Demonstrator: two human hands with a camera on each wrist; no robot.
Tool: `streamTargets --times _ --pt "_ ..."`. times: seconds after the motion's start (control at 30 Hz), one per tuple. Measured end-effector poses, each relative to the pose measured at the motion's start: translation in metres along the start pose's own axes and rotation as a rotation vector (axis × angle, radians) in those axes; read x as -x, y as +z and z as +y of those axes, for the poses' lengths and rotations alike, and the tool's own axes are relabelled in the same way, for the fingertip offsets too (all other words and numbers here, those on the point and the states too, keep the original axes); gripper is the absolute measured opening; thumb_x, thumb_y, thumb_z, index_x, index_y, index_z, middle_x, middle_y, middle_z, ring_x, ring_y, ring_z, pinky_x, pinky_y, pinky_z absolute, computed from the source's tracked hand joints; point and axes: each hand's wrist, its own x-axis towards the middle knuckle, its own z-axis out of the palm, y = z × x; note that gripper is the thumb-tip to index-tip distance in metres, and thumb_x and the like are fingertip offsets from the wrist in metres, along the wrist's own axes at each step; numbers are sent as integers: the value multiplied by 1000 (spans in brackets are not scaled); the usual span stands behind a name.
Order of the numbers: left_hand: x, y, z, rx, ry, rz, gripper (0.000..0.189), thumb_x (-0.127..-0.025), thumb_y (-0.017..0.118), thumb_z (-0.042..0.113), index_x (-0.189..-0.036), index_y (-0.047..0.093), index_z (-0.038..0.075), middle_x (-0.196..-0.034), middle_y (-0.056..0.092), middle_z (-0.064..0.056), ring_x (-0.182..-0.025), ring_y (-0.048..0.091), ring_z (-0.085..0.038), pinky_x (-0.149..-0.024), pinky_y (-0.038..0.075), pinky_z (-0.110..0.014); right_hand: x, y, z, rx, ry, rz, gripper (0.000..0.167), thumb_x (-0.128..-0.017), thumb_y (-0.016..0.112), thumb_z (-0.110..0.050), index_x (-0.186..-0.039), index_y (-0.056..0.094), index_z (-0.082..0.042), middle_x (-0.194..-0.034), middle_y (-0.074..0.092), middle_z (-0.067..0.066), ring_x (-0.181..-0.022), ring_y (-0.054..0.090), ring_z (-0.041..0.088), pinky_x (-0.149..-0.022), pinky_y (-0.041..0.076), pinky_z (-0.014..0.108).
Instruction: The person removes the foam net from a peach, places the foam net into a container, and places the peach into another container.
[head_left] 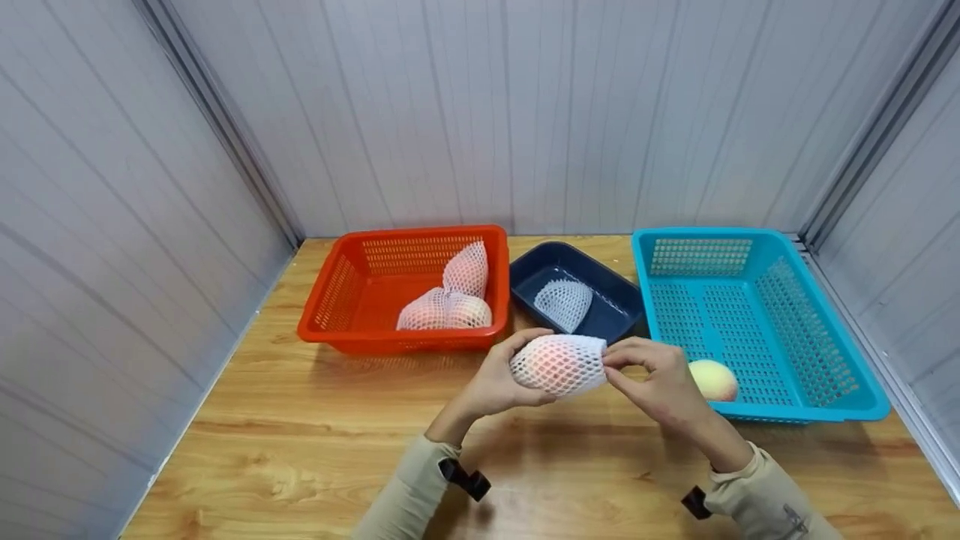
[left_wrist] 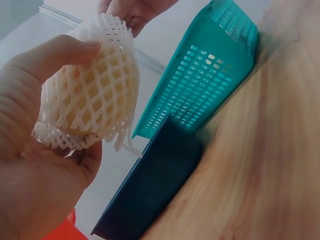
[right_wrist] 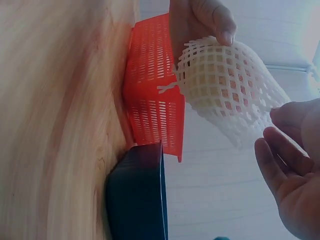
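Observation:
Above the table's middle, my left hand (head_left: 491,384) holds a pink-and-yellow peach (head_left: 556,361) wrapped in a white foam net (left_wrist: 95,95). Its thumb lies across the net in the left wrist view, with the fingers under the fruit. My right hand (head_left: 664,386) pinches the net's right end between thumb and fingertips. Loose strands hang from the net's other end, by the left palm. A bare peach (head_left: 712,380) sits in the near left corner of the turquoise basket (head_left: 862,360), partly hidden by the right hand.
At the left, an orange basket (head_left: 330,300) contains several netted peaches (head_left: 466,271). Between the baskets, a dark blue tray (head_left: 619,300) holds white foam netting (head_left: 564,304). All stand on a wooden table (head_left: 300,442) with pale panel walls (head_left: 465,112) behind and at both sides.

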Motion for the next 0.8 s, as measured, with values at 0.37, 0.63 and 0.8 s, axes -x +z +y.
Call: streamTargets --times 0.37,0.63,0.8 --pt "-2 7 -2 -22 -11 -37 78 -64 86 -2 -134 52 1 -123 59 -5 -105 55 -19 -92 46 -35 -8 2 -35 -123 61 -147 35 -71 78 13 -103 67 4 -102 65 14 -91 66 24 -72 57 33" --pt "-1 12 -2 -29 -12 -67 78 -64 86 -2 -134 51 0 -124 59 -3 -106 55 -16 -92 46 -33 3 11 -11 -98 109 -206 46 -71 87 -8 -112 66 -6 -110 62 4 -101 61 20 -76 55 29" --pt "-5 16 -4 -51 11 -81 78 -64 86 -3 -134 51 -2 -126 58 -6 -107 55 -15 -94 46 -34 9 15 7 -120 138 -233 55 -70 88 -16 -119 63 -12 -117 60 1 -106 59 20 -79 55 31"
